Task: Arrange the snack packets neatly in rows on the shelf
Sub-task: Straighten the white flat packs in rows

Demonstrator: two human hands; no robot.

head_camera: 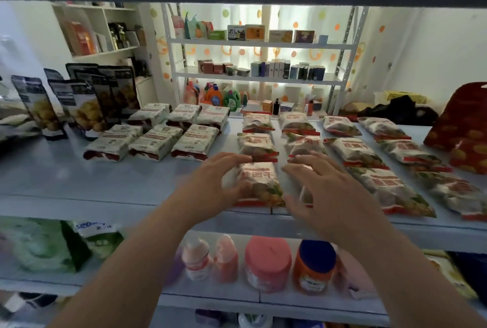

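Several white snack packets with red lettering lie in rows on the pale shelf (66,185). The front packet of the left row (259,185) lies near the shelf's front edge. My left hand (218,182) rests against its left side with spread fingers. My right hand (324,190) lies with spread, straight fingers over the front packet of the second row (305,194), hiding most of it. Further packets (353,151) fill the rows to the right and behind.
Flat white packets (155,143) lie in two rows at the middle left. Dark standing pouches (84,106) are at the far left, a red bag (463,127) at the right. Bottles and jars (267,261) stand on the shelf below.
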